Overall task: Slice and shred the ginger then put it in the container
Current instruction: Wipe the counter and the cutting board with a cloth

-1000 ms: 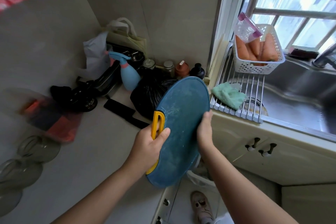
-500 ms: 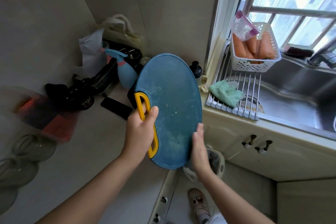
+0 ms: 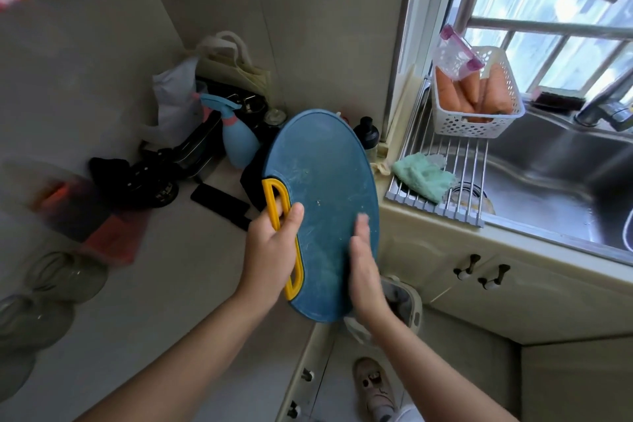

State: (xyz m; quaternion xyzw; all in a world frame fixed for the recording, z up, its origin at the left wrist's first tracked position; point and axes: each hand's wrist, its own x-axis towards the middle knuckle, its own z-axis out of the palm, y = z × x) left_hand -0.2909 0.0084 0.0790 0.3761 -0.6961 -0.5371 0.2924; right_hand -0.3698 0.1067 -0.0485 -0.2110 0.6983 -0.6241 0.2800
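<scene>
A blue oval cutting board (image 3: 325,181) with a yellow handle (image 3: 274,202) is held tilted up over the counter's front edge. My left hand (image 3: 270,250) grips it by the yellow handle. My right hand (image 3: 364,267) lies flat with fingers straight against the board's right side, near its lower edge. Small pale crumbs dot the board's face. Below the board stands a bin (image 3: 404,305) lined with a bag, partly hidden by my right arm. No ginger or container shows clearly.
A black knife (image 3: 222,202) lies on the counter left of the board. Behind it stand a blue spray bottle (image 3: 238,144), bags and small jars. At right are a sink (image 3: 548,188), a roll-up rack with a green cloth (image 3: 421,175), and a white basket of carrots (image 3: 476,96).
The board has swung from lying low and flat-angled to more upright and moved left. My right hand has slid from the board's far edge down onto its lower right face.
</scene>
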